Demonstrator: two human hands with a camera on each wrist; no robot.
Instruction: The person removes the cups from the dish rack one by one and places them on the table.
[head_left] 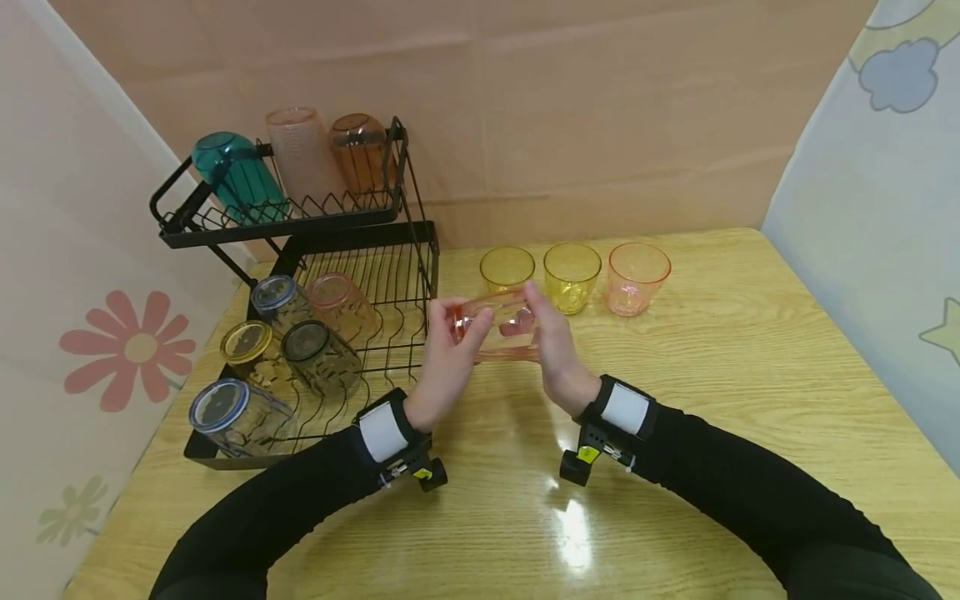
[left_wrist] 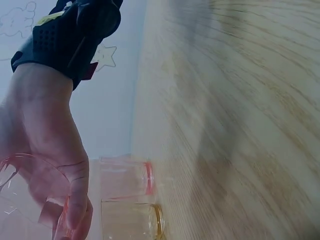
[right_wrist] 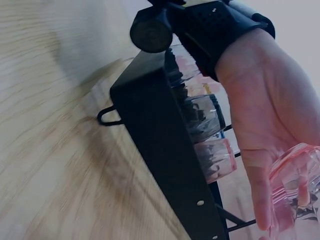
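A clear pink cup [head_left: 501, 340] lies sideways in the air between both hands, above the table. My left hand [head_left: 447, 354] grips its base end, the thumb along the near side. My right hand [head_left: 558, 357] holds the rim end. In the left wrist view the right hand's thumb and fingers pinch the cup's rim [left_wrist: 64, 220]. The right wrist view has the left hand [right_wrist: 270, 110] at the thick cup base [right_wrist: 292, 200]. Behind the hands stand two yellow cups [head_left: 572, 279] and another pink cup [head_left: 637, 279], openings up.
A black two-tier dish rack [head_left: 375, 237] stands at the left. Several upside-down cups fill its lower left part, among them a blue-rimmed one [head_left: 232, 412]. On the upper tier are a teal cup [head_left: 240, 179], a tall pink one [head_left: 300, 154] and a brown one [head_left: 362, 154].
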